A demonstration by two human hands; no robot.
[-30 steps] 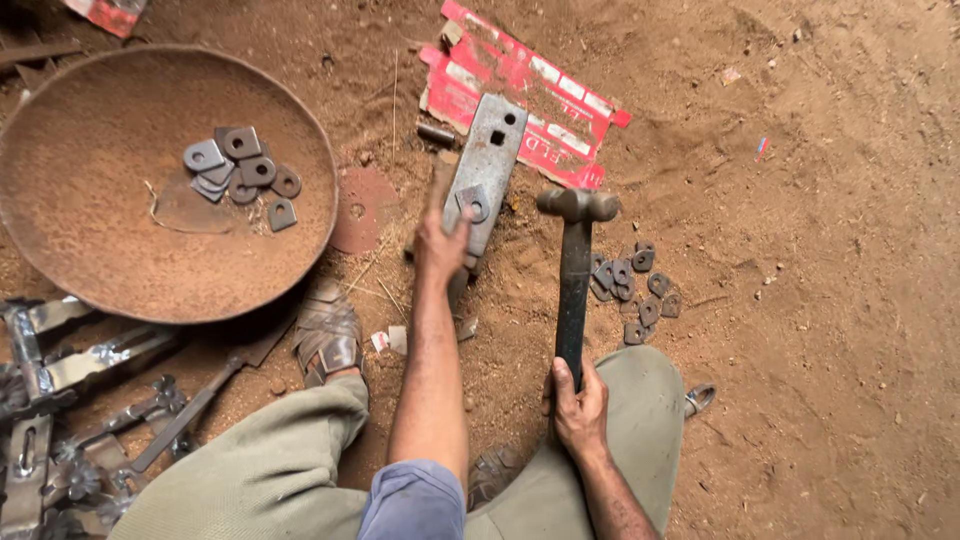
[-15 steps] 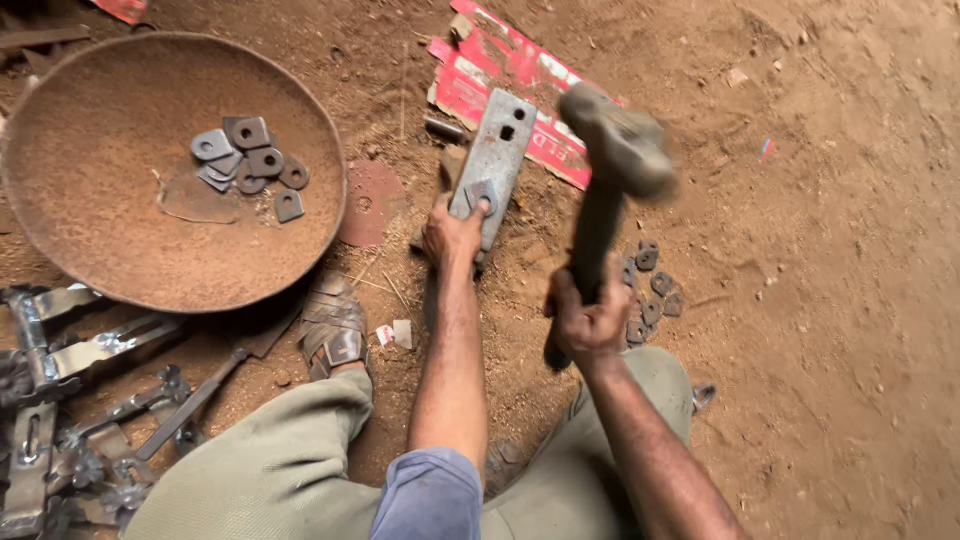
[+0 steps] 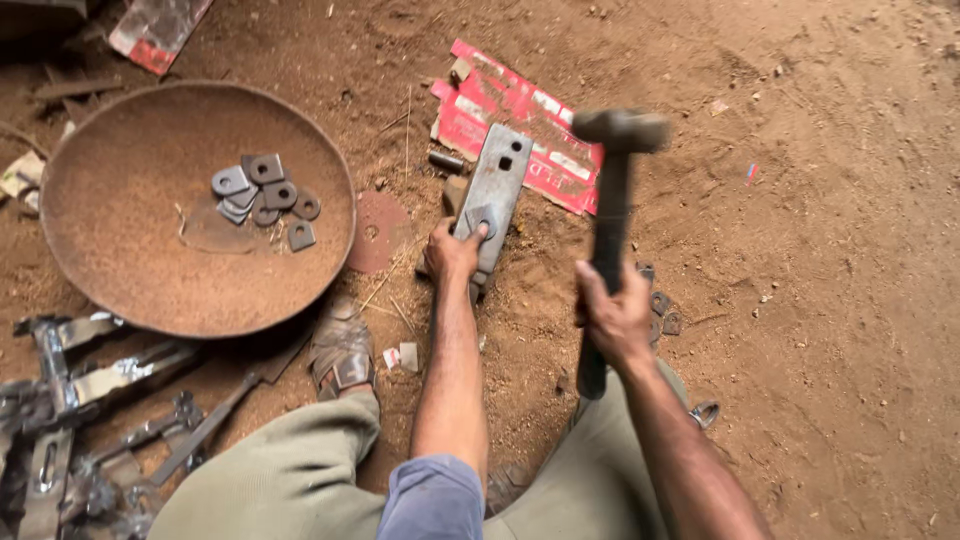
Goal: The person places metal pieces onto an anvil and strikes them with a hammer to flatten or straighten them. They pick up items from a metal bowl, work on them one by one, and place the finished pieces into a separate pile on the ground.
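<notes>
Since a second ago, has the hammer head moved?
Yes. The hammer head has risen off the ground beside the metal plate and now sits level with its top.

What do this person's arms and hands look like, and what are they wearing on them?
Both hands, the left hand and the right hand, are bare: no gloves, rings or watch visible. The forearms are bare too. A blue-grey sleeve is pushed up around the left elbow. No sleeve shows on the right arm.

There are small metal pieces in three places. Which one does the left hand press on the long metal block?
The single plate under the left hand, on the grey block. The others lie loose in the rusty pan or on the dirt beside the hammer.
</notes>
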